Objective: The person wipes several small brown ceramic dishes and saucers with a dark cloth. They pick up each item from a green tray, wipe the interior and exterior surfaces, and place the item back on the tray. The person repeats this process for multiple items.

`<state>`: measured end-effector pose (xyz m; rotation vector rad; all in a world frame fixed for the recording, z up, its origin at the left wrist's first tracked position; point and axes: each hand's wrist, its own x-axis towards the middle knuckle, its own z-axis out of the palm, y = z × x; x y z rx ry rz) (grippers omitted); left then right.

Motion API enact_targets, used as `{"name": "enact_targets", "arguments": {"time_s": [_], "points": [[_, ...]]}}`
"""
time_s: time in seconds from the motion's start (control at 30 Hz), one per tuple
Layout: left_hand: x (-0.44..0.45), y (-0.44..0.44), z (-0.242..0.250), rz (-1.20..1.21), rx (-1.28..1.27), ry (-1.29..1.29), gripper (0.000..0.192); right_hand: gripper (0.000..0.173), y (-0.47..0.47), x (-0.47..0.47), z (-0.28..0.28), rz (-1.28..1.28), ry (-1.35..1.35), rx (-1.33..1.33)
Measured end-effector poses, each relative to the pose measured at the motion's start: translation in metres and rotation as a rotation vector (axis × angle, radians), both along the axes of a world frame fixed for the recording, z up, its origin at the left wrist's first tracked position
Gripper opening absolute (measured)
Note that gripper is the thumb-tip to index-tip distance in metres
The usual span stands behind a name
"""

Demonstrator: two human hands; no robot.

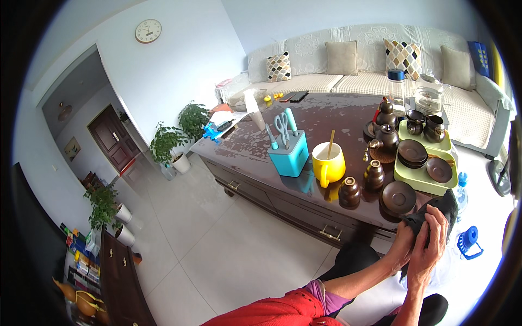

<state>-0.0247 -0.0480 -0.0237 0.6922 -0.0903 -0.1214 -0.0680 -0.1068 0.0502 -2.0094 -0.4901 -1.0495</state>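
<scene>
A dark cloth (446, 203) is bunched between my two hands just off the near right corner of the coffee table. My left hand (403, 238) grips it from the left side, partly behind the other hand. Over its front curl the fingers of my right hand (433, 236). Whether something is wrapped inside the cloth cannot be seen. Closest to the hands on the table is a stack of dark brown saucers (399, 197). Left of that stand stacks of small brown cups (350, 192), turned upside down. A light green tray (422, 183) behind the hands carries more brown saucers (412, 150).
On the coffee table (244, 153) stand a yellow mug (328, 163) with a stirrer, a turquoise knife block (290, 155) with scissors, a brown teapot (386, 137) and a glass jar (428, 93). A large water bottle with a blue cap (469, 240) stands right of my hands.
</scene>
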Motion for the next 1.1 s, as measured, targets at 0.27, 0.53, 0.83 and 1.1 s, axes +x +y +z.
{"name": "enact_targets", "arguments": {"time_s": [0.27,0.53,0.83,1.1], "points": [[-0.006,-0.003,0.018,0.021,-0.057,-0.002,0.017,0.021,-0.001,0.001,-0.011,-0.292,-0.051,0.101],[0.006,0.003,0.017,0.197,-0.110,0.060,0.021,0.018,-0.014,0.001,-0.015,-0.179,0.403,0.330],[0.003,0.001,0.028,0.400,0.181,-0.330,0.032,0.047,-0.023,0.012,-0.023,0.003,0.513,0.702],[0.001,0.001,0.028,0.695,0.795,-0.648,0.045,0.042,-0.027,0.018,-0.028,0.422,0.566,1.023]]}}
